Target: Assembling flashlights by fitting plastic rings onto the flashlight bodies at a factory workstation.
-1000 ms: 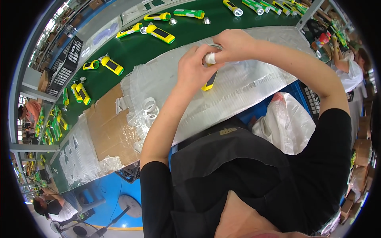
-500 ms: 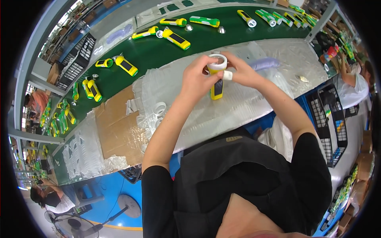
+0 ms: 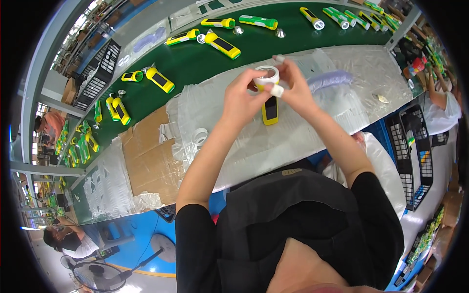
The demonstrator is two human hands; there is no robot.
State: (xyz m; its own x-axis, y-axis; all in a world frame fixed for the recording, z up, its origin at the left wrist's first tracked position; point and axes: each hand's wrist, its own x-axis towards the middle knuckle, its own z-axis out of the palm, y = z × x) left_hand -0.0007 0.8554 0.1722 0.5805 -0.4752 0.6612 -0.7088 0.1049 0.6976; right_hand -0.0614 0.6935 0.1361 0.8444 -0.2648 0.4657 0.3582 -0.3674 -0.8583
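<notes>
My left hand (image 3: pixel 243 95) is closed round the head of a yellow flashlight (image 3: pixel 270 113) with a dark panel along its body. A white ring (image 3: pixel 268 70) sits on the flashlight's head, which faces up toward me. At the ring's right side is my right hand (image 3: pixel 294 88), thumb and forefinger spread apart. White covers wrap the tips of that thumb and forefinger. Its thumb lies close to the ring; whether they touch I cannot tell. Loose white rings (image 3: pixel 199 136) rest on the plastic-covered bench to the left of my left forearm.
Beyond the bench runs a green belt (image 3: pixel 190 63) bearing several yellow and green flashlights (image 3: pixel 223 46) and small shiny reflectors (image 3: pixel 280 33). Brown cardboard (image 3: pixel 146 146) covers part of the bench at left. A purple plastic bag (image 3: pixel 332 80) lies right of my hands. Black crates (image 3: pixel 415 156) stand at right.
My right hand's fingers have spread away from the ring, the forefinger lifting up and outward. My left hand keeps its hold on the flashlight. The whole view has shifted slightly.
</notes>
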